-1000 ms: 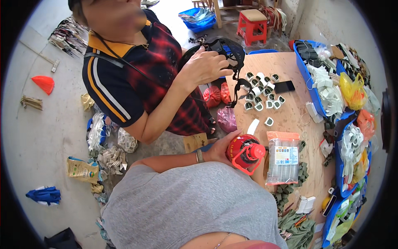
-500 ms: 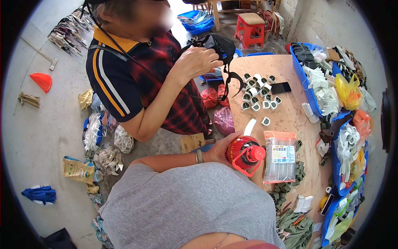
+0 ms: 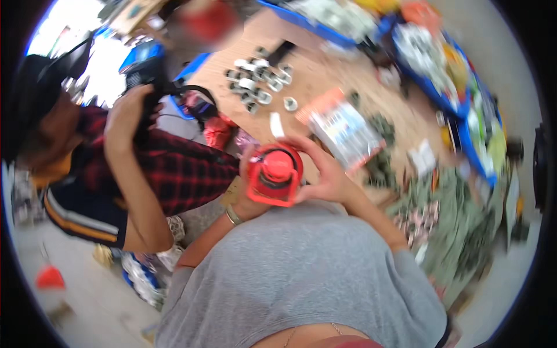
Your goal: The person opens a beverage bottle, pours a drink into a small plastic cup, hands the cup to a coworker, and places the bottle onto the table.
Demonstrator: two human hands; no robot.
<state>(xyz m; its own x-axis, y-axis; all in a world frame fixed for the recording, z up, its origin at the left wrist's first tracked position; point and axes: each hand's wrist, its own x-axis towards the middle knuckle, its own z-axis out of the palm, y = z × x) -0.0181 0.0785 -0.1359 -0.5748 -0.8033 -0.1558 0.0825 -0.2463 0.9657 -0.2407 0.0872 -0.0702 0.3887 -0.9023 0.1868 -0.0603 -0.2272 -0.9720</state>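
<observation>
Close in front of my body is a large bottle with a red cap and red carrying handle, seen from above. My left hand grips its left side, partly hidden by the bottle. My right hand curves round its right side, the thumb near the handle. A clear plastic pack with orange ends and a white label lies on the wooden table, just beyond my right hand. Beyond the bottle lies a white strip.
Several small white-and-dark loops lie near a black phone. Blue bins of pieces line the far right side. Green cloth is heaped at the right. A person stands close on my left, holding a black strapped object.
The view has swung to the right and blurred. My right hand has come into clear sight on the bottle, which now stands more upright toward the camera.
</observation>
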